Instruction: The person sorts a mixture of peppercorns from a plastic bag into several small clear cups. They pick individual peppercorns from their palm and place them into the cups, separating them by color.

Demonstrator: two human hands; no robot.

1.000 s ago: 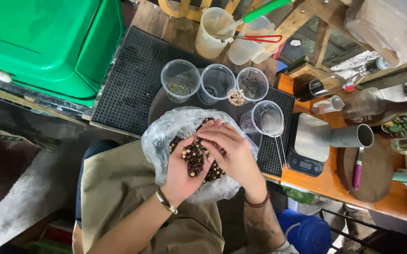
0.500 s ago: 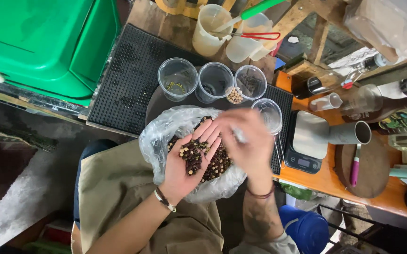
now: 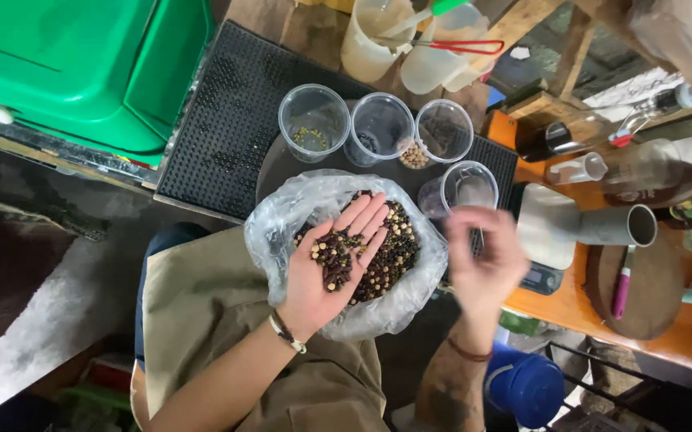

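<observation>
My left hand lies palm up over a clear plastic bag of mixed dark and pale beans, cupping a small heap of beans. My right hand is blurred to the right of the bag, just below a clear plastic cup, fingers pinched together; whether it holds a bean I cannot tell. Three more clear cups stand in a row beyond the bag: the left cup with a few greenish beans, the middle cup, and the right cup. A small pile of pale beans lies between them.
A black rubber mat lies under the cups. A green plastic bin stands at the left. A digital scale, a metal cylinder, a round wooden board with a pink pen, and bottles crowd the orange table at right.
My right hand left the beans in my left palm and swung right, toward the nearest cup. My left hand stayed open over the bag.
</observation>
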